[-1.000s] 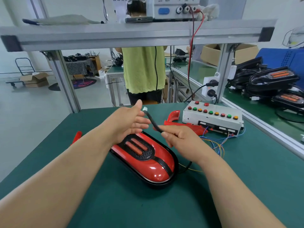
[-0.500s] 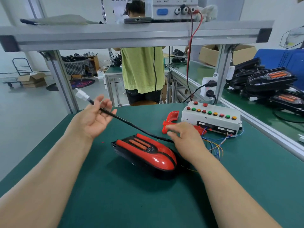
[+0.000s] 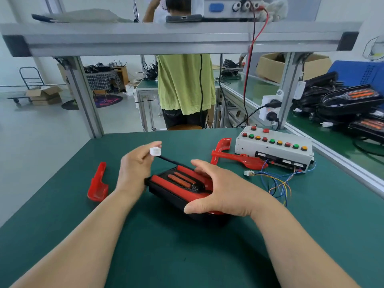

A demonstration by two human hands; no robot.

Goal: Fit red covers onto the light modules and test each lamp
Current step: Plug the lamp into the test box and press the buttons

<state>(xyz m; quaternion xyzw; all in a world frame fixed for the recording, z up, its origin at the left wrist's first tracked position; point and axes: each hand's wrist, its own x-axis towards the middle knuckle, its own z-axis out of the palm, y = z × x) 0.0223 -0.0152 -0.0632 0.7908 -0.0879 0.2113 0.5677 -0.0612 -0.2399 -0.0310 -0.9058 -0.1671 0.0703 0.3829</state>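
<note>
A lamp [image 3: 176, 185] with a black housing and a red cover lies on the green mat [image 3: 187, 256] in front of me. My right hand [image 3: 220, 190] grips its near end, fingers over the top. My left hand [image 3: 135, 165] pinches the lamp's black cable just behind its white connector [image 3: 155, 151], held above the mat. The grey test box [image 3: 274, 150] with coloured buttons stands at the right; its loose coloured wires end in a white plug [image 3: 248, 173]. Two spare red covers lie on the mat, one at the left [image 3: 97, 183], one by the box [image 3: 232, 156].
An aluminium frame shelf [image 3: 176, 36] crosses overhead with a power supply and red lead on it. Several black lamp modules [image 3: 349, 102] are piled on the bench to the right. A person in a green shirt [image 3: 185, 84] stands beyond the table.
My left hand brought the connector from far left back toward the lamp. My right hand shifted from the cable beside the lamp onto the lamp, which has turned and tilted.
</note>
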